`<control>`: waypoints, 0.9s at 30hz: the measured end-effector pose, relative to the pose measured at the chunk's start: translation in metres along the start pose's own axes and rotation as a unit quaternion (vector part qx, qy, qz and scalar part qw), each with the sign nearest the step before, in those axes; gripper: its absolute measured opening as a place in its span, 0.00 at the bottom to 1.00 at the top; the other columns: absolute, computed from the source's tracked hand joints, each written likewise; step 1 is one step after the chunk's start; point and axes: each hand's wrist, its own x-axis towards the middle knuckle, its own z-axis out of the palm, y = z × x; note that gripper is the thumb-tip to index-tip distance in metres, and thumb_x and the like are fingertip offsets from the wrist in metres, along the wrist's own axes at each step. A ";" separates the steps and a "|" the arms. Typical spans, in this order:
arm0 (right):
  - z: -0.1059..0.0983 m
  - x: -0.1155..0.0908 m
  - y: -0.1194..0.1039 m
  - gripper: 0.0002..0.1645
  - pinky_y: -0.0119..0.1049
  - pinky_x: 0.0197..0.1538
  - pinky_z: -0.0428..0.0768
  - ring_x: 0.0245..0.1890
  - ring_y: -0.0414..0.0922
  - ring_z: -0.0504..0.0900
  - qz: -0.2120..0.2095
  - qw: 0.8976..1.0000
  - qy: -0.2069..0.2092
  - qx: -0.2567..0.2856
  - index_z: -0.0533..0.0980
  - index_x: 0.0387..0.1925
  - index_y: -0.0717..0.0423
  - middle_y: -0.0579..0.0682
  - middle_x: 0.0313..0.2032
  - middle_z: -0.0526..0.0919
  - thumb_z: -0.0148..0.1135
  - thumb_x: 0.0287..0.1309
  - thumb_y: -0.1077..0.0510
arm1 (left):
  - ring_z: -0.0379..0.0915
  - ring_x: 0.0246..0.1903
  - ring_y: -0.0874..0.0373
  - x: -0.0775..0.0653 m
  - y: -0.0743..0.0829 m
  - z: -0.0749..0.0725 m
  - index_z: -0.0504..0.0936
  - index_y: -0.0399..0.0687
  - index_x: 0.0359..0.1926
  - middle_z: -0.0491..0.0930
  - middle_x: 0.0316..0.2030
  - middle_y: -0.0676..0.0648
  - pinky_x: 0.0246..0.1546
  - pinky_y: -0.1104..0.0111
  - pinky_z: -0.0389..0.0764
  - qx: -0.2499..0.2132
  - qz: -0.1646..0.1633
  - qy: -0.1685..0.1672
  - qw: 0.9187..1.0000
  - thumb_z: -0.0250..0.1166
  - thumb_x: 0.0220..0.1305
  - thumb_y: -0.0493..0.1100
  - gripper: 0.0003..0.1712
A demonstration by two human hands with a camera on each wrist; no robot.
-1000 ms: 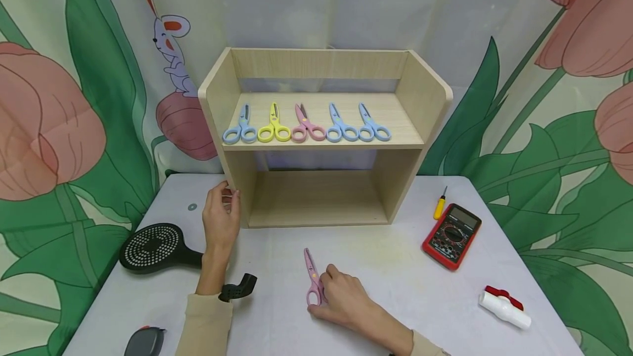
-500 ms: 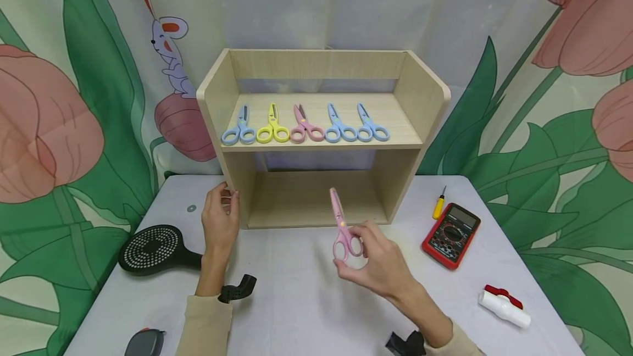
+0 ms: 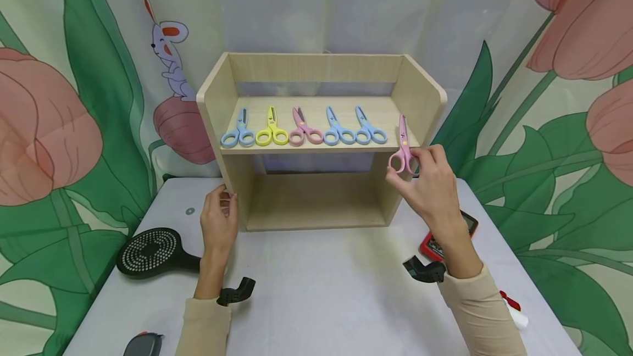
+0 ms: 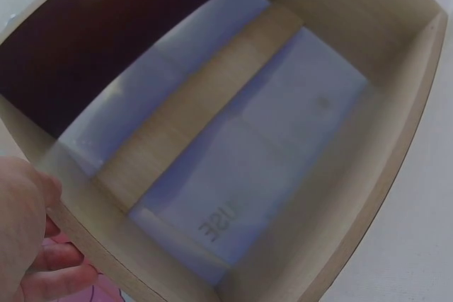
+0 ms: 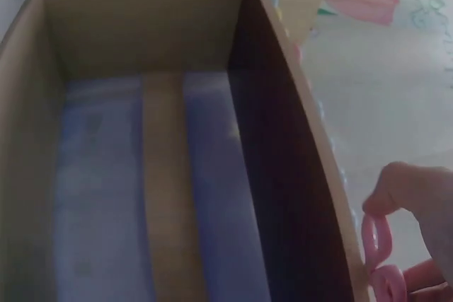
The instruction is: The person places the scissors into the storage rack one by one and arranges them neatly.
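A small wooden two-tier shelf (image 3: 316, 65) stands at the back of the table. My left hand (image 3: 219, 223) grips its left side panel near the bottom, thumb at the front edge and fingers outside, as the left wrist view shows. With thumb and fingers my right hand (image 3: 435, 188) pinches pink scissors (image 3: 403, 147) by the handle loops, blades pointing up, at the right end of the upper tier. Whether they touch the board is unclear. In a row along that tier lie blue scissors (image 3: 238, 137), yellow scissors (image 3: 271, 135), pink scissors (image 3: 305, 135) and two blue pairs (image 3: 338, 135) to the right.
A black shower head (image 3: 150, 251) and a grey washer (image 3: 190, 211) lie left of the shelf. Below is a dark grey object (image 3: 143, 345), cut by the frame. My right arm partly covers a red multimeter (image 3: 467, 225) and a white valve with red handle (image 3: 516, 315).
My right hand has lifted the pink scissors off the table and carried them up and right to the upper tier's right end. The left hand stays on the shelf's side.
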 end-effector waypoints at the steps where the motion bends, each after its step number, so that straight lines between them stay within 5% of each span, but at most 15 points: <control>1: 0.002 0.003 0.001 0.32 0.55 0.39 0.85 0.39 0.56 0.77 -0.003 1.000 0.005 -0.003 0.79 0.50 0.69 0.63 0.46 0.75 0.70 0.53 0.47 | 0.80 0.41 0.42 -0.001 0.000 0.000 0.74 0.35 0.59 0.78 0.45 0.33 0.39 0.50 0.88 0.001 0.000 0.000 1.000 0.62 0.71 0.40 0.19; 8: 0.016 0.019 0.007 0.24 0.56 0.37 0.86 0.43 0.61 0.84 -0.049 0.996 0.057 -0.049 0.82 0.53 0.63 0.64 0.51 0.81 0.65 0.65 0.49 | 0.81 0.42 0.44 -0.002 0.001 0.001 0.74 0.35 0.59 0.78 0.45 0.34 0.39 0.51 0.87 0.003 0.000 -0.001 1.000 0.61 0.71 0.40 0.19; 12: 0.021 0.025 0.010 0.23 0.55 0.29 0.84 0.44 0.63 0.86 -0.044 0.996 0.052 -0.064 0.81 0.57 0.58 0.61 0.57 0.82 0.60 0.69 0.48 | 0.81 0.42 0.44 -0.002 0.003 0.001 0.74 0.36 0.59 0.78 0.45 0.34 0.39 0.51 0.88 0.001 -0.001 -0.001 1.000 0.62 0.71 0.40 0.19; 21: 0.018 0.027 0.012 0.24 0.55 0.31 0.84 0.49 0.64 0.85 -0.037 0.997 0.043 -0.049 0.78 0.62 0.55 0.58 0.63 0.79 0.55 0.71 0.49 | 0.81 0.41 0.44 -0.001 0.005 0.001 0.74 0.36 0.60 0.78 0.45 0.34 0.40 0.51 0.88 0.002 -0.005 -0.007 1.000 0.62 0.71 0.40 0.20; 27: 0.014 0.004 0.006 0.24 0.44 0.23 0.76 0.27 0.55 0.82 -0.094 0.990 0.101 -0.012 0.79 0.60 0.59 0.58 0.62 0.80 0.61 0.66 0.52 | 0.79 0.40 0.46 -0.004 0.016 -0.003 0.73 0.36 0.59 0.76 0.46 0.34 0.38 0.61 0.85 -0.011 0.001 0.039 0.999 0.61 0.71 0.39 0.20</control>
